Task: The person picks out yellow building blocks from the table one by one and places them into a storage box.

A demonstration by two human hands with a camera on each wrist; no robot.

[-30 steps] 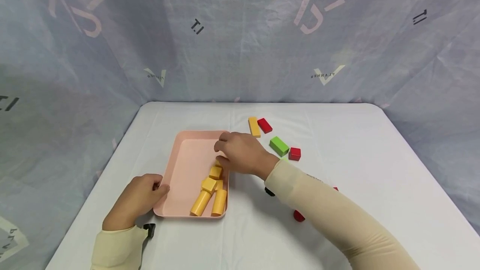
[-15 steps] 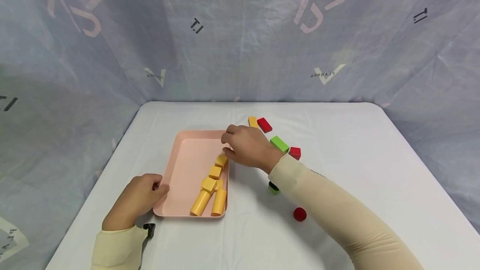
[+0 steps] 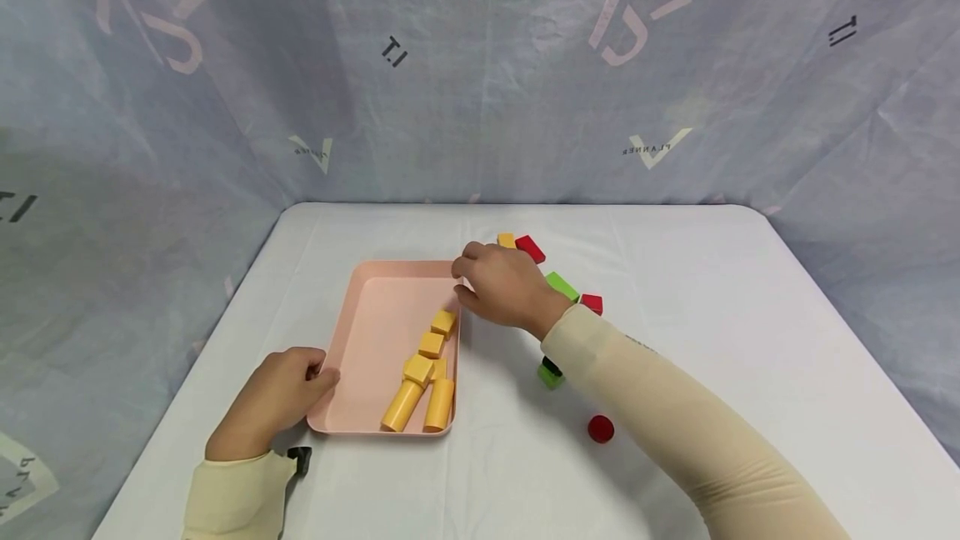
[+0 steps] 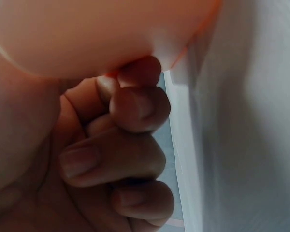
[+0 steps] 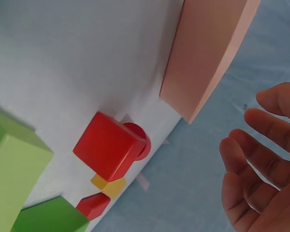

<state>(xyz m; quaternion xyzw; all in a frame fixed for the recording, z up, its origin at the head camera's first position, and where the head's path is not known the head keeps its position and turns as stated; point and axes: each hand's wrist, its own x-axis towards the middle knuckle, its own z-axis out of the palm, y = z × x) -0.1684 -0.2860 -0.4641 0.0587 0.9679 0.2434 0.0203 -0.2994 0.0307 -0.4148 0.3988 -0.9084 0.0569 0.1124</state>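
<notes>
In the head view my left hand grips the left rim of a pink tray. The left wrist view has its fingers curled against the outside of the tray wall. Inside the tray, along its right side, lie two yellow cylinders, yellow cubes and a yellow many-sided block. My right hand hovers just beyond the tray's right rim, fingers loosely bent. Nothing is between those fingers in the right wrist view, where a red block lies on the table nearby.
Right of the tray, a yellow block, a red block, a green block and a red cube lie on the white table. Closer to me are a light green block and a red round piece.
My right hand has moved back and to the right, out of the tray, uncovering a yellow cube by its right wall. The left hand and the tray have stayed in place.
</notes>
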